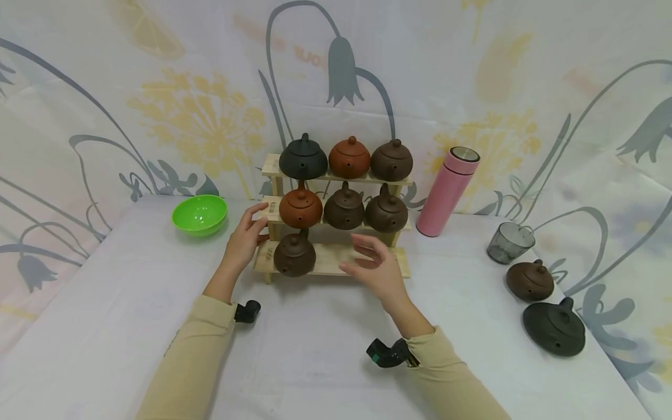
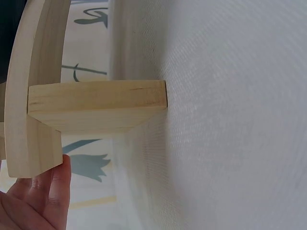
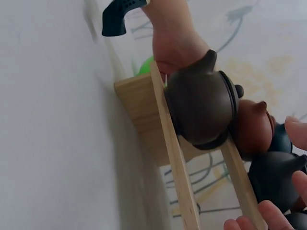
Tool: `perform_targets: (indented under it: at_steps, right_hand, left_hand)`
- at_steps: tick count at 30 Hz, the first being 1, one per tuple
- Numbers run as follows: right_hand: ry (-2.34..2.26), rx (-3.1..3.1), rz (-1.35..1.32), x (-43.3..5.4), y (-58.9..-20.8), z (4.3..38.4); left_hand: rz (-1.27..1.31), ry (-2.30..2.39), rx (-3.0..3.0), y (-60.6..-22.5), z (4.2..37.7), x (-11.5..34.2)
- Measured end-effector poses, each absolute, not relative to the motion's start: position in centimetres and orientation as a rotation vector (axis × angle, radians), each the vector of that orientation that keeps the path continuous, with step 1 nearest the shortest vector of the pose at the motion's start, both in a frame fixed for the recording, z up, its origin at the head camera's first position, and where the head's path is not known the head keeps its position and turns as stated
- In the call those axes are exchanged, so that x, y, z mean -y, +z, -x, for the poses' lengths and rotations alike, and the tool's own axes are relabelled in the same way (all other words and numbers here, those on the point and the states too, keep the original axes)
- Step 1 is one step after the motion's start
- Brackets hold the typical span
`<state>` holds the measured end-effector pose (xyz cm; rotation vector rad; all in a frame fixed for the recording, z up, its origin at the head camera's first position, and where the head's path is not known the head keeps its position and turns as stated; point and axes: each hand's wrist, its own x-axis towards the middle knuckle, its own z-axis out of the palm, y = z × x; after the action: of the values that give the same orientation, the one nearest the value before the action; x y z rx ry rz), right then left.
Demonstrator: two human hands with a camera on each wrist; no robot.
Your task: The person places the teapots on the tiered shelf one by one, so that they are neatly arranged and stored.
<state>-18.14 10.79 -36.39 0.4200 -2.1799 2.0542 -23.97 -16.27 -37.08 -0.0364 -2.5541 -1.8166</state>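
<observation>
A three-step wooden rack [image 1: 336,263] stands before me with teapots on every step. My left hand [image 1: 242,236] grips the left end of its middle step; in the left wrist view the fingers [image 2: 58,187] curl at the wood's end. On the bottom step, at the left, sits one dark brown teapot [image 1: 294,256]. The middle step bears an orange-brown teapot [image 1: 300,210] and two dark ones [image 1: 343,210]. Above are a black teapot [image 1: 303,162], a reddish one [image 1: 349,162] and a brown one [image 1: 391,163]. My right hand [image 1: 380,271], holding nothing, hovers before the bottom step's right part, fingers loosely bent.
Left of the rack stands a bright green bowl [image 1: 199,217]. A pink thermos [image 1: 445,195] is at its right. Farther right, near the table's edge, are a grey glass [image 1: 509,242], a brown teapot [image 1: 530,281] and a flat black teapot [image 1: 554,329]. Patterned cloth hangs behind.
</observation>
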Motion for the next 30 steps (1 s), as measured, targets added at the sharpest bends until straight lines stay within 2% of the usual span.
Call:
perform_targets:
  at_steps: [30]
  right_hand:
    - [1.874,2.165,-0.025,-19.6,-35.7,17.1]
  left_hand:
    - [0.035,-1.829,2.557,-37.1,24.0,16.3]
